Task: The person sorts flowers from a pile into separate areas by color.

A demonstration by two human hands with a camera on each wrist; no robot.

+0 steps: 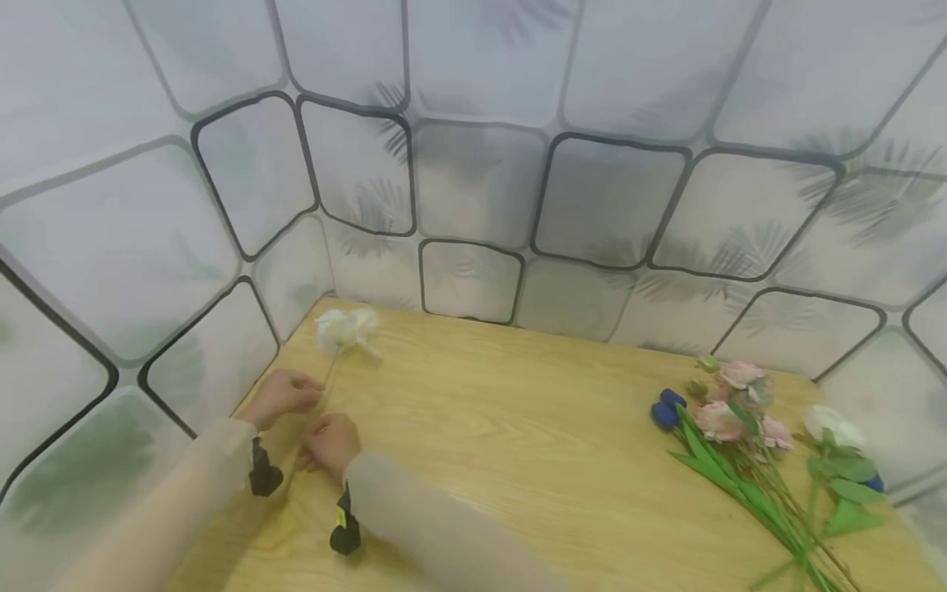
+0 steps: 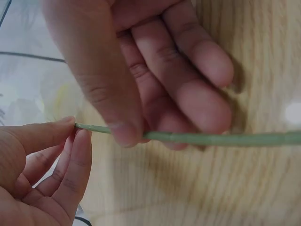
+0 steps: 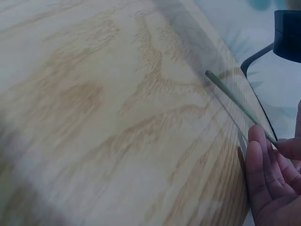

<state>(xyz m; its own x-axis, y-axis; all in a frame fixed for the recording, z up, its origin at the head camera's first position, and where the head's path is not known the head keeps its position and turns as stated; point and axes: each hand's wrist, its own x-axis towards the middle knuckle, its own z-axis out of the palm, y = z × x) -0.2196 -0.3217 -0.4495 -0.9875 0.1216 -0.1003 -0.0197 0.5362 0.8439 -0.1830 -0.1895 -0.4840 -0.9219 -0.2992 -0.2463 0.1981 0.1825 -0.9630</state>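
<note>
Indoors, by leaf-patterned walls (image 1: 473, 185), wooden tabletop (image 1: 510, 419)

The head view is facing forward and down across the table (image 1: 518, 460) from above; both wrist views are looking closely, sharing the green stem (image 2: 225, 139).

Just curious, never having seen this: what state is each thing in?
Left hand: pinching the green stem
Right hand: pinching the green stem
Green stem: held in both hands
White flower at left: open
Pink flowers: open, lying
Two blue tulips: closed, lying
White flower at right: open, lying

Hazy head view, 2 dim wrist views
</note>
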